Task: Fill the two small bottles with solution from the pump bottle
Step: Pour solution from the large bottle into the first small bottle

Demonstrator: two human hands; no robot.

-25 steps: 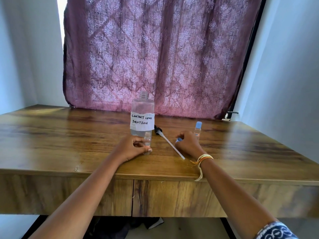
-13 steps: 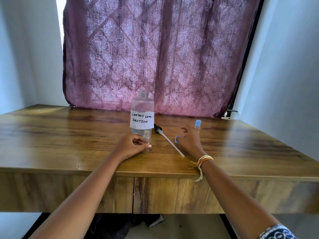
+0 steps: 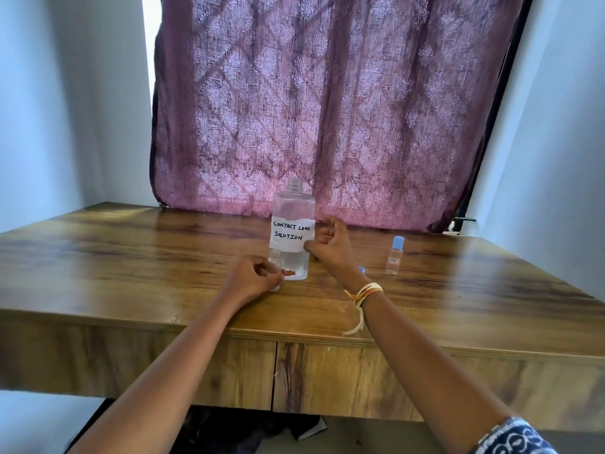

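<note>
I am pinching a small clear uncapped plastic bottle (image 3: 275, 264) upright in my left hand (image 3: 251, 279), just in front of the large clear pump bottle with the handwritten white label (image 3: 292, 229), open-necked at the table's (image 3: 131, 257) middle. My right hand (image 3: 330, 247) is reaching beside that label, fingers loosely curled; I cannot tell whether they are holding anything. The second small bottle with a blue cap (image 3: 394, 255) is standing well right. The big one is looking smooth, light and tippy, best gripped round its waist. The pump is hiding behind my right hand.
</note>
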